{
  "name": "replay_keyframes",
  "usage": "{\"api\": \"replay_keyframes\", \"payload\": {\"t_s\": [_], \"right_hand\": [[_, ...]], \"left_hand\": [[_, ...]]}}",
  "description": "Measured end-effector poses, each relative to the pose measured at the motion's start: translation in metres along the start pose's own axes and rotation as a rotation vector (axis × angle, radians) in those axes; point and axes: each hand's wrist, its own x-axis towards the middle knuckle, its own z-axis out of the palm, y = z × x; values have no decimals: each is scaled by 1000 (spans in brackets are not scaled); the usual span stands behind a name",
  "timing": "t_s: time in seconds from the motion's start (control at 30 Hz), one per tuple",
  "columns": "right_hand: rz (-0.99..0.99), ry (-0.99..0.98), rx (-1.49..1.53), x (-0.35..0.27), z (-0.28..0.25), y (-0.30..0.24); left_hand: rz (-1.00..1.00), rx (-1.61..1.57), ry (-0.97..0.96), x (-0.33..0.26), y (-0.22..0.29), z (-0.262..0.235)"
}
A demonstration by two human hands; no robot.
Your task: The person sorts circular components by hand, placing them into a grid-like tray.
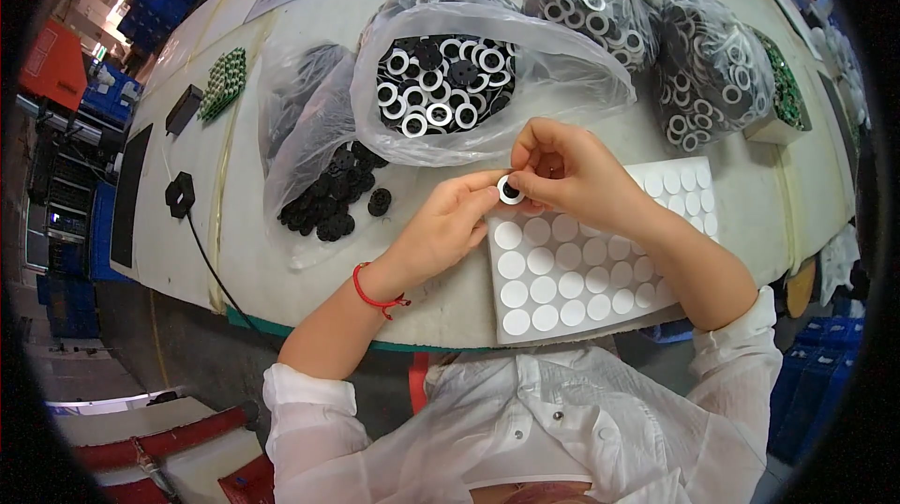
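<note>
A small black disc part with a white ring (506,191) is held between my two hands. The fingertips of my left hand (442,220) grip its left side. My right hand (577,178) pinches at its right edge, fingers bent; whether a sticker is in that pinch is hidden. Under my right forearm lies a white sheet of round white stickers (557,305). Beyond my hands, an open clear plastic bag (572,96) holds many ringed black parts (439,114). Plain black toothed discs (328,196) spill from another bag, with one disc (379,202) apart beside them.
Filled bags of ringed parts (595,15) (708,82) stand at the back right, near a box of green circuit boards (786,82). At left are a green board stack (223,82), a black box (184,110) and a black hexagonal piece (179,195) with a cable.
</note>
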Motion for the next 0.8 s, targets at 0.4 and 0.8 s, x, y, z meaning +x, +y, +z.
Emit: {"api": "replay_keyframes", "payload": {"t_s": [0.4, 0.8], "right_hand": [[-42, 78, 52, -1, 9, 4], [-81, 36, -64, -3, 8, 3]], "left_hand": [[194, 87, 54, 8, -28, -8], [129, 134, 153, 5, -21, -12]]}}
